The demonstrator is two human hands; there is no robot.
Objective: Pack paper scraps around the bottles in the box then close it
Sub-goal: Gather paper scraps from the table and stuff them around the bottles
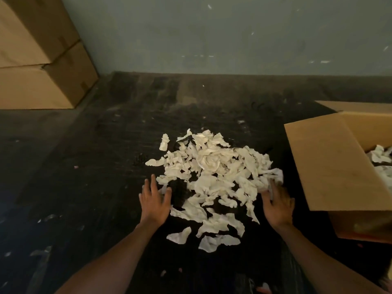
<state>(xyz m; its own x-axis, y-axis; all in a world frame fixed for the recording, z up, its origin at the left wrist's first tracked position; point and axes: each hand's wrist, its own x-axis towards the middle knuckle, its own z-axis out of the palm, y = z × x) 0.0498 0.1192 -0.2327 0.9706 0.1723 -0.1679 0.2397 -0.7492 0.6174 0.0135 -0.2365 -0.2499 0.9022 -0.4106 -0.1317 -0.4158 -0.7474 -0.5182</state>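
Pile of paper scraps (212, 179) on dark floor (84, 187), left hand (154, 201) and right hand (279, 205) spread either side, open box (331, 166) right

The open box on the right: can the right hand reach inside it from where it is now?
Probably yes. The right hand is at the edge of the paper scraps, close beside the open box. One raised flap stands between them, so the hand must likely lift over it.

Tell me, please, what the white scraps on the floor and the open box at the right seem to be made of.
The white scraps look like thin matte paper, perhaps tissue: their edges are torn and ragged, and their surfaces are crumpled. The open box looks like plain brown cardboard, matte and unprinted on the flap that shows: the flap is flat and stiff with straight edges. Whether it is corrugated cannot be told here.
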